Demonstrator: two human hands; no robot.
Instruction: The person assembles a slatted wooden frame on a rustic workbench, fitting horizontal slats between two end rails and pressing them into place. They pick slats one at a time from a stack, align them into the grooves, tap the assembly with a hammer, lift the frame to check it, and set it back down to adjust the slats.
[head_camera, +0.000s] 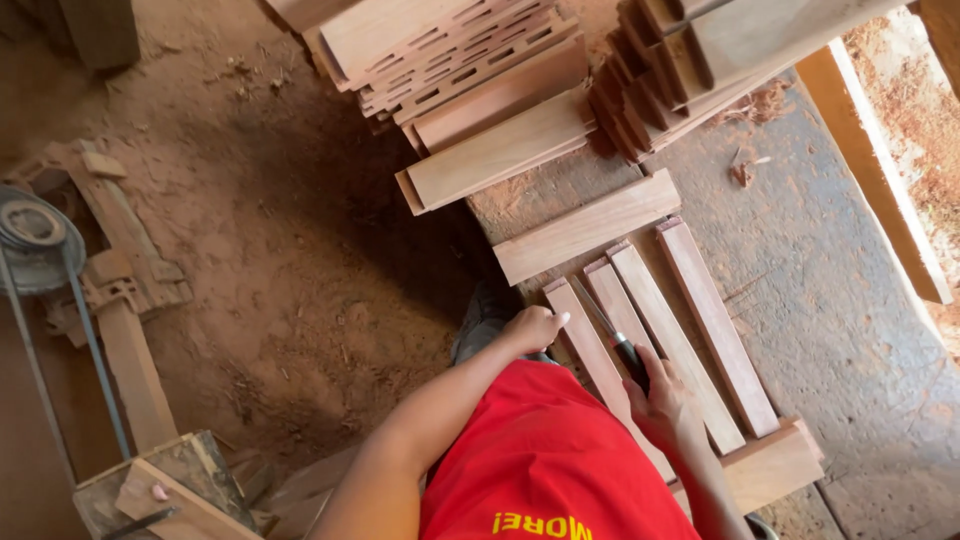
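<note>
This is a rough woodworking shop. Stacks of cut boards (480, 90) crowd a worn bench (830, 300), wooden slats (680, 330) lie in a row on it, sawdust covers the dirt floor (290, 250), and a belt-driven wheel (35, 240) stands nearby.

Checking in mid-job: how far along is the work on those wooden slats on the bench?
Four slats lie side by side on the workbench, ends against a cross board. In hand: the right hand grips a dark-handled tool over the leftmost slats; the left hand steadies the outermost slat's edge. Stacked boards wait behind, untouched.
</note>
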